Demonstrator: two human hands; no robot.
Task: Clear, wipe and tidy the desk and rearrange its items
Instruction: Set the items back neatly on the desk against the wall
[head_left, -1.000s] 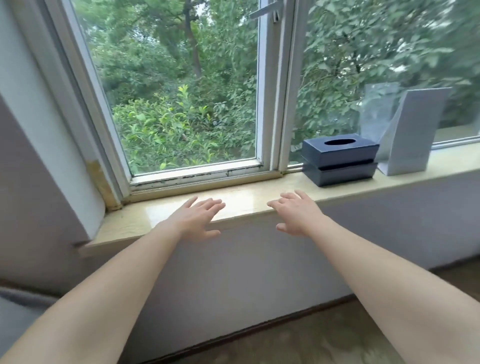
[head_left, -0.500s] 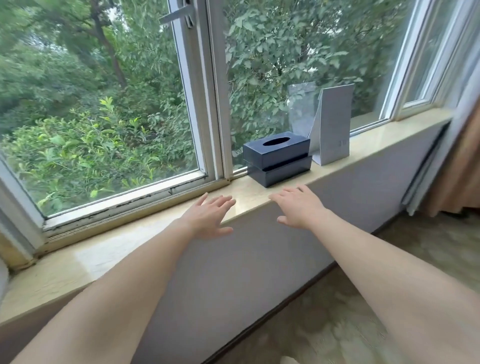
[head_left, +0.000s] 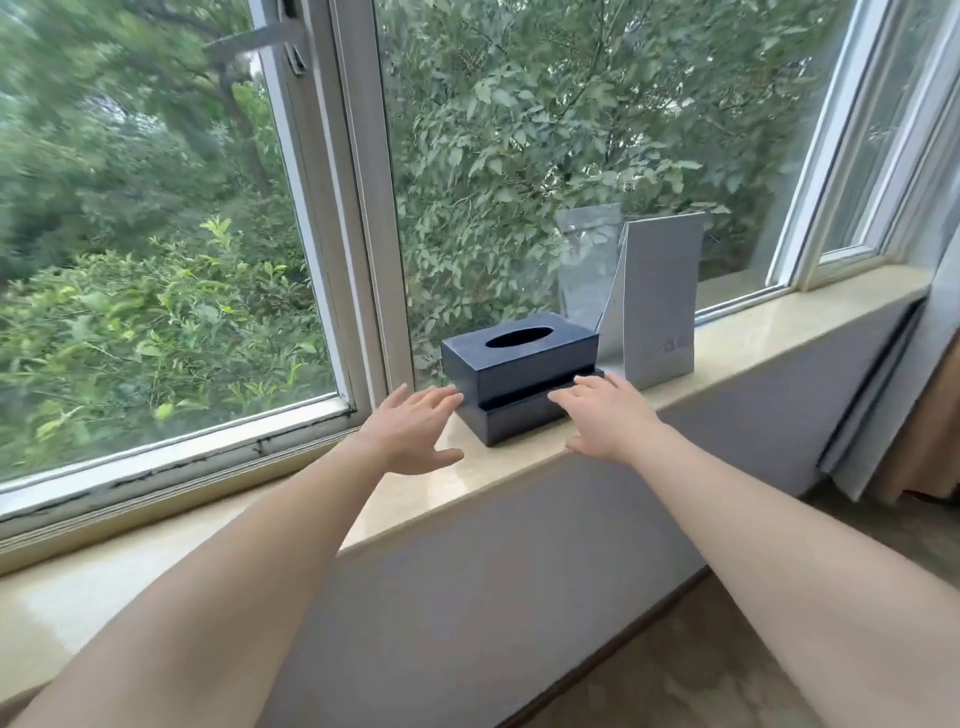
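Dark blue rectangular tissue box (head_left: 519, 364), stepped in two tiers with an oval slot on top, sits on the beige stone window sill (head_left: 519, 475) between both hands. The left hand (head_left: 410, 431) lies flat with straight, spread fingers, its tips at the box's lower left corner; contact cannot be told. The right hand (head_left: 608, 421), fingers also straight, reaches across the lower tier's right front edge. Just behind the box stand a grey folded card (head_left: 654, 301) and a clear plastic sheet (head_left: 587, 260), which leans on the white-framed window (head_left: 363, 208).
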